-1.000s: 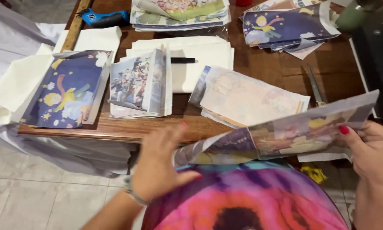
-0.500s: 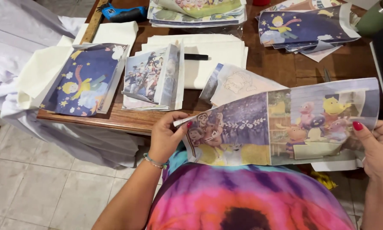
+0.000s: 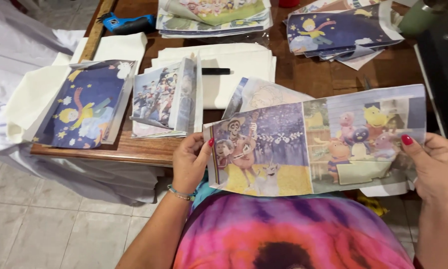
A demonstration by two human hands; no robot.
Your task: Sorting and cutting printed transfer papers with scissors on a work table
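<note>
Fig.: printed sheet (image 3: 313, 142), two cartoon panels side by side, held flat above the near edge of the wooden surface (image 3: 303, 74), w/ left hand (image 3: 191, 162) pinching its left end, thumb on top, and right hand (image 3: 436, 167) closed on the right end. Sheet looks thin, light, floppy, tearable; best gripped at both short ends. Similar prints (image 3: 87, 104) lie stacked on the surface beyond.
</note>
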